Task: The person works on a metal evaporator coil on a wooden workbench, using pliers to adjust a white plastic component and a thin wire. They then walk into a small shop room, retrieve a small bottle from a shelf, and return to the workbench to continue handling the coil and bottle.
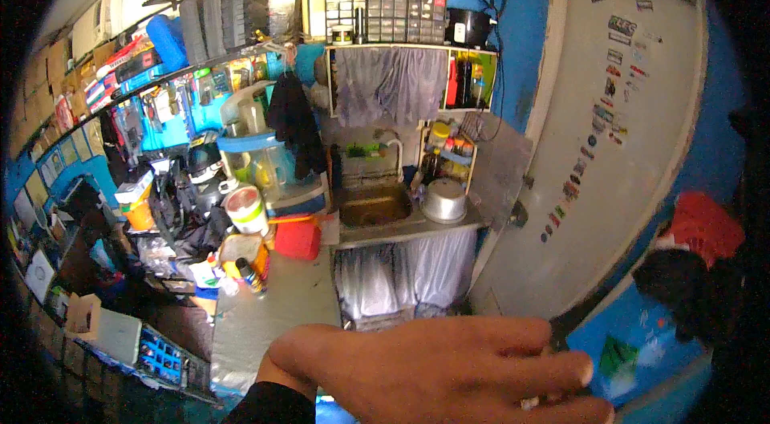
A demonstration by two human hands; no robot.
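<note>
My left hand point(417, 368) reaches across the lower middle from a dark sleeve point(273, 405), close to the camera. Its fingers point right, stretched out and slightly apart, and nothing shows in its grip. A small pale spot sits between the lower fingers, too small to make out. The lower edge of the picture cuts off part of this hand. Behind it lie a grey tabletop point(277, 320) and a pale curtain point(401, 271) under the sink counter. My right hand is out of view.
A sink point(374, 206) with an upturned metal pot point(443, 201) beside it stands ahead. Right of them is a white door point(618, 135) with stickers. A red container point(297, 239), a spray can point(251, 277) and a white bucket point(245, 210) crowd the left. A blue surface point(642, 344) lies at right.
</note>
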